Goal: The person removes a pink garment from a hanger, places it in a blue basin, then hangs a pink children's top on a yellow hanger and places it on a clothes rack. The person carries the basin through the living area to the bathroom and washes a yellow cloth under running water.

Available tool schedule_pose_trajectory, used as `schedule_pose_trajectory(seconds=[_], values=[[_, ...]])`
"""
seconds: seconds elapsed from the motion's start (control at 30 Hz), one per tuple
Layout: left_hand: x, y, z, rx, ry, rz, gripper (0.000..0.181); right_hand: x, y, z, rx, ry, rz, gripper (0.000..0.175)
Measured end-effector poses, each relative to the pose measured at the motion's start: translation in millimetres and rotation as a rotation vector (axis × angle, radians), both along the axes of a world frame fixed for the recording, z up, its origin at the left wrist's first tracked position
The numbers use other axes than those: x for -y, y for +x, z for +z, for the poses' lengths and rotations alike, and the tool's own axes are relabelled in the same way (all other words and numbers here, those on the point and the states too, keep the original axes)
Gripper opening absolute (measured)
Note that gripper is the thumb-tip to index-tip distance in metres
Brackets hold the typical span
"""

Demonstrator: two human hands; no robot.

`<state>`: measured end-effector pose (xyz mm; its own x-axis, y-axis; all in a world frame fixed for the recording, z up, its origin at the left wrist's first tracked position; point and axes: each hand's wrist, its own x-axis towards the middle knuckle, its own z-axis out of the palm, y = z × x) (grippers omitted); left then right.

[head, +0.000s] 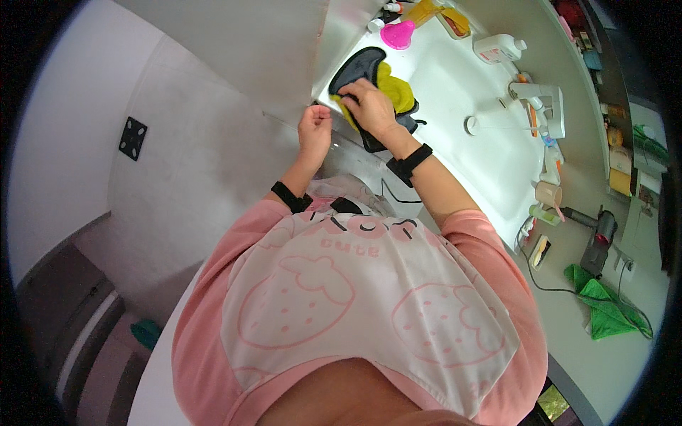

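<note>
A crumpled dark grey and yellow-green cloth with black edging lies over the near left corner of the white washbasin. My right hand is on the cloth, its fingers closed on a fold. Just left of it, by the basin's edge, my left hand is held up with curled fingers, and nothing shows in it. Part of the cloth hangs over the front rim under my right wrist. A thin stream of water seems to run from the white tap towards the round drain.
A pink funnel-shaped thing and a white bottle stand along the basin's far side. On the right counter are a beige cup, a corded hair dryer and a green cloth. A wall borders the basin on the left.
</note>
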<state>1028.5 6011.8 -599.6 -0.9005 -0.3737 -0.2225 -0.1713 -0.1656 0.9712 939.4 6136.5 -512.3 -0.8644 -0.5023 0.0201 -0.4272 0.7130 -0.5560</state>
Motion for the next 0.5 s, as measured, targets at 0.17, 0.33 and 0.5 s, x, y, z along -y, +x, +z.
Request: schedule_pose_trajectory(seconds=[0.17,0.33,0.5], values=[[2,7,8,0.05,0.027,0.014,0.019,15,7,-5,-0.152,-0.182,-0.045,0.02],[1,6,6,0.063,0.084,-0.022,0.02,-5,3,3,-0.094,-0.057,0.139,0.018],[3,5,1,0.03,0.053,0.015,0.02,7,-9,-6,-0.213,-0.239,0.029,0.021]])
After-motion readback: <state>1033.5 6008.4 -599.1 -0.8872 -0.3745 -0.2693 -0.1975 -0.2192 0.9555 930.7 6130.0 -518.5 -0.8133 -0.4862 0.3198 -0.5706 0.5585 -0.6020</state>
